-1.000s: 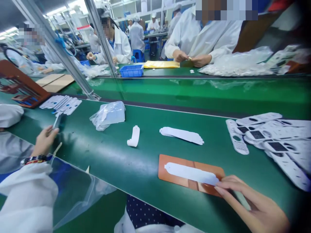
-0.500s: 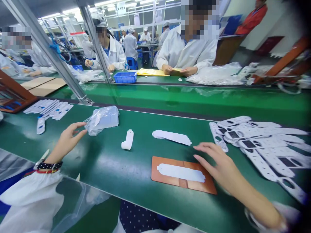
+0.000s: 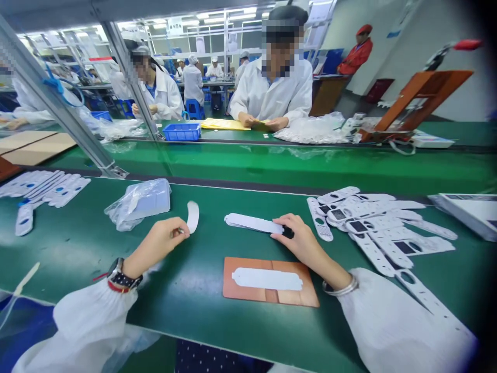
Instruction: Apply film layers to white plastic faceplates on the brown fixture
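Observation:
Pinched between the thumb and fingers of my left hand [image 3: 161, 243] is a curved white strip [image 3: 193, 216], its free end pointing up. My right hand [image 3: 301, 241] has its thumb and fingers closed at the right end of a stack of long white strips [image 3: 252, 223] with rounded, tabbed ends. How many strips the fingers grip is hidden. Just in front of the stack lies a brown rectangular plate [image 3: 229, 295], and a single white strip [image 3: 267, 278] lies flat on it.
White printed faceplates with dark windows [image 3: 357, 225] are piled at right; more faceplates [image 3: 66, 191] lie far left. A clear bag with pale sheets [image 3: 143, 202] rests behind my left hand. Across the green belt [image 3: 240, 163], a co-worker [image 3: 272, 93] handles yellow material near a blue bin [image 3: 181, 132].
My left hand has moved from the clear bag to the curved strip and closed on it. My right hand has gone from above the brown plate's right side to the stack's end. The view has shifted right.

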`<state>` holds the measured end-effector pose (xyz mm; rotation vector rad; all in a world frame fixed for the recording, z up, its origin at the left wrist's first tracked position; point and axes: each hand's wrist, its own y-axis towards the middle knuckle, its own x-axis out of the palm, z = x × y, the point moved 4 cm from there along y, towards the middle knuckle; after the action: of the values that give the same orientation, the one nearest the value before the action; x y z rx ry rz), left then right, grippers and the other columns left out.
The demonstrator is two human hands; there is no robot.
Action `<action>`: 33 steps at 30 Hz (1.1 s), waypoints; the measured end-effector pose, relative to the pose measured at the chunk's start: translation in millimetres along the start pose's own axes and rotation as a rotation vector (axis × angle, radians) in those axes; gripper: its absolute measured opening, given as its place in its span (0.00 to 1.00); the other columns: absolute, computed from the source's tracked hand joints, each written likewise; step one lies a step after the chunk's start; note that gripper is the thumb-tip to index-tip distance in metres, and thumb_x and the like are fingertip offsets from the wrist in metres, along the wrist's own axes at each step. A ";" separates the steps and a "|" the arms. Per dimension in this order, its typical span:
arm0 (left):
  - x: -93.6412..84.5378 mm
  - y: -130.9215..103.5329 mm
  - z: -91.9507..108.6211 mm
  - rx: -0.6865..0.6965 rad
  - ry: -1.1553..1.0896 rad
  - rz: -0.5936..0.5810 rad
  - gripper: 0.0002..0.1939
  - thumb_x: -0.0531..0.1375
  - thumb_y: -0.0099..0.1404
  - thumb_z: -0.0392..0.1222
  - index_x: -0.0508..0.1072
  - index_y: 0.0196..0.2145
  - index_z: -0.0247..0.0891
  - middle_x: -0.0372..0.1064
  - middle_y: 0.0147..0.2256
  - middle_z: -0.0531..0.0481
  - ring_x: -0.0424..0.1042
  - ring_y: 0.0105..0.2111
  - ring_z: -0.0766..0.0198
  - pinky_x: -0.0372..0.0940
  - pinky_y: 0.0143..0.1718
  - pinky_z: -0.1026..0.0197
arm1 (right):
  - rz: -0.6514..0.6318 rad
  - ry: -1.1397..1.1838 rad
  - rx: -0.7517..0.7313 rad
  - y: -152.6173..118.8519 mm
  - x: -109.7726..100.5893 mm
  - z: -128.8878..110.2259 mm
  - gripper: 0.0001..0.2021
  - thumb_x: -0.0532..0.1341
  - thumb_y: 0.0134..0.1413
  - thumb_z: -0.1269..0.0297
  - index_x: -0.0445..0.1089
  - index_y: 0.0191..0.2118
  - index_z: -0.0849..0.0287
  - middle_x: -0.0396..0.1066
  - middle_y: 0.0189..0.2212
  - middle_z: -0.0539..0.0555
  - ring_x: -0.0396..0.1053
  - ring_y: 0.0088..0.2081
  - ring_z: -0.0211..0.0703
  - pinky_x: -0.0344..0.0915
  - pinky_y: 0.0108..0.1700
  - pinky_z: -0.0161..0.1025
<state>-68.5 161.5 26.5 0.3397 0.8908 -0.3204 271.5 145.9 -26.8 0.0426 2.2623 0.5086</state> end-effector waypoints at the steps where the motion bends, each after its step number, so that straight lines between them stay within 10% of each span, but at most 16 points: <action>1: -1.7 7.4 -1.4 0.007 -0.016 0.015 0.08 0.56 0.59 0.43 0.71 0.27 0.37 0.71 0.26 0.51 0.67 0.24 0.64 0.62 0.26 0.63 | 0.004 0.011 0.020 -0.2 -0.4 0.3 0.11 0.63 0.50 0.62 0.71 0.41 0.56 0.69 0.36 0.56 0.66 0.39 0.50 0.66 0.41 0.49; 11: 12.1 27.5 -35.7 -0.037 -0.031 0.155 0.21 0.56 0.57 0.50 0.69 0.46 0.37 0.59 0.56 0.37 0.72 0.38 0.55 0.70 0.39 0.48 | -0.060 0.164 0.167 -18.2 -41.3 -10.5 0.13 0.64 0.48 0.57 0.72 0.39 0.56 0.71 0.36 0.54 0.66 0.33 0.43 0.63 0.32 0.41; 16: 11.2 -3.7 -7.6 -0.024 0.226 0.215 0.15 0.52 0.63 0.46 0.69 0.45 0.40 0.46 0.62 0.39 0.59 0.55 0.44 0.59 0.52 0.41 | -0.194 0.263 0.258 -61.6 -41.9 -35.2 0.10 0.66 0.46 0.60 0.73 0.37 0.53 0.70 0.37 0.54 0.67 0.40 0.47 0.65 0.41 0.44; 20: 33.8 -30.2 39.2 0.026 0.097 -0.135 0.16 0.48 0.68 0.47 0.70 0.47 0.45 0.68 0.43 0.45 0.70 0.39 0.56 0.67 0.39 0.56 | -0.196 0.229 0.284 -86.3 -33.5 -43.7 0.09 0.64 0.47 0.61 0.74 0.38 0.51 0.69 0.34 0.54 0.66 0.39 0.47 0.66 0.42 0.46; 24: 68.1 -55.3 76.8 0.024 0.231 -0.656 0.26 0.49 0.69 0.52 0.53 0.63 0.52 0.67 0.23 0.53 0.65 0.20 0.61 0.57 0.22 0.63 | -0.200 0.183 0.278 -87.4 -29.5 -41.4 0.09 0.63 0.48 0.63 0.74 0.39 0.50 0.69 0.35 0.54 0.65 0.40 0.48 0.67 0.41 0.47; 33: 80.3 -57.0 82.6 -0.018 0.400 -0.765 0.27 0.49 0.69 0.50 0.50 0.64 0.48 0.70 0.23 0.50 0.66 0.19 0.59 0.48 0.19 0.64 | -0.237 0.158 0.279 -85.7 -26.5 -45.5 0.10 0.61 0.50 0.64 0.73 0.41 0.50 0.68 0.36 0.55 0.64 0.41 0.49 0.67 0.42 0.48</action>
<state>13.1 65.3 1.8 0.0267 1.4025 -0.9717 267.9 46.3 -12.7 -0.1274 2.4367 0.0720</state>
